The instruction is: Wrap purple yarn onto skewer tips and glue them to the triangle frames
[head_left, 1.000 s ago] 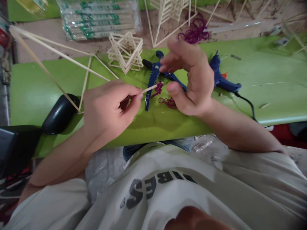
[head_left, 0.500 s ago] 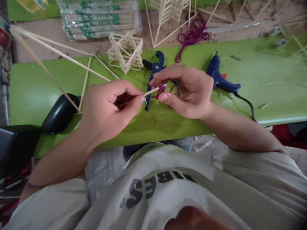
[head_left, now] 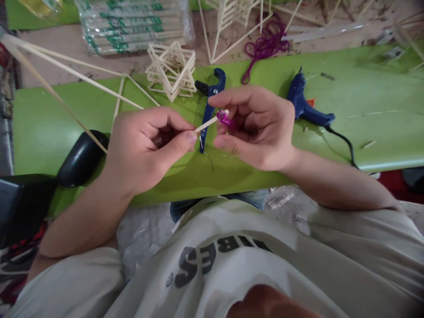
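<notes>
My left hand [head_left: 145,148] pinches a thin wooden stick [head_left: 206,125] between thumb and forefinger. Purple string [head_left: 224,117] is wound around the stick's tip and runs blurred towards the curled fingers of my right hand [head_left: 256,128]. The right thumb and forefinger stand apart around the tip, while the other fingers bend in over the string. A large frame of wooden sticks [head_left: 71,66] reaches behind my left hand; whether it joins the held stick is hidden. Beneath the tip, a blue-handled cutting tool [head_left: 207,115] lies on the green tabletop [head_left: 185,176].
A star-shaped stick lattice [head_left: 172,73] stands beyond my left hand. Packaged sticks [head_left: 132,26] and a bundle of purple string [head_left: 266,42] lie farther back. A blue glue gun [head_left: 303,101] with a cord is at right, a black computer mouse [head_left: 82,159] at left.
My right thumb and forefinger have spread wider apart, and the string has swung round to the tip's right side. The big stick frame has shifted slightly left with my left hand.
</notes>
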The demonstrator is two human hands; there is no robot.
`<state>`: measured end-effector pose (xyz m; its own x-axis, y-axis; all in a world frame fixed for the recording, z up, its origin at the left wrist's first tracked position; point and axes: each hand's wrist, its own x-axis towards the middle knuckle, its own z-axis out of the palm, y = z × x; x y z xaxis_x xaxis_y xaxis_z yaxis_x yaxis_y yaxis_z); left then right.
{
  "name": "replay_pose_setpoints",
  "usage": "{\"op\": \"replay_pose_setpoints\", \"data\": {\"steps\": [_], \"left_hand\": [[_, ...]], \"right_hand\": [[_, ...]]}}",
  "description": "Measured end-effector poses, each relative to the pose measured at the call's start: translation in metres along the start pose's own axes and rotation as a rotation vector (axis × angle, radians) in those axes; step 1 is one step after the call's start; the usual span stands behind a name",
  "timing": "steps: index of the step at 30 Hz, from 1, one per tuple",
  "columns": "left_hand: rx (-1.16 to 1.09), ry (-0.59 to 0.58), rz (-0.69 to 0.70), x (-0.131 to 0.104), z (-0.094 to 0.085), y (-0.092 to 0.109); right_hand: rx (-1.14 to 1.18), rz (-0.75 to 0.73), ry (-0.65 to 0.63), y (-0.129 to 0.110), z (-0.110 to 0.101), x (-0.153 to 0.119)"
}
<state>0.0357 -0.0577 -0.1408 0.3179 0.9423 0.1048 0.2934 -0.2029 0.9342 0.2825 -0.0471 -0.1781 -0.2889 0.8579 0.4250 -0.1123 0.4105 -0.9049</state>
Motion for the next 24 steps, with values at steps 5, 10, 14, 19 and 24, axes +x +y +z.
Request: {"op": "replay_pose_setpoints", "data": {"steps": [5,10,14,19,24], "left_hand": [[-0.195,-0.056,0.007,0.003,0.001,-0.010],[-0.255,-0.105,-0.045,0.004,0.004,-0.011],[-0.261,-0.067,-0.083,0.004,0.005,-0.007],[-0.309,-0.030,-0.086,0.005,0.006,-0.005],[-0.366,-0.072,-0.117,0.004,0.010,-0.002]], "right_hand": [[-0.016,-0.089,0.058,0.000,0.006,-0.002],[-0.053,-0.123,0.149,0.000,0.010,-0.001],[0.027,-0.077,0.123,0.002,0.008,-0.002],[0.369,0.216,0.030,0.003,0.003,0.003],[0.375,0.260,-0.111,0.013,-0.007,0.011]]}}
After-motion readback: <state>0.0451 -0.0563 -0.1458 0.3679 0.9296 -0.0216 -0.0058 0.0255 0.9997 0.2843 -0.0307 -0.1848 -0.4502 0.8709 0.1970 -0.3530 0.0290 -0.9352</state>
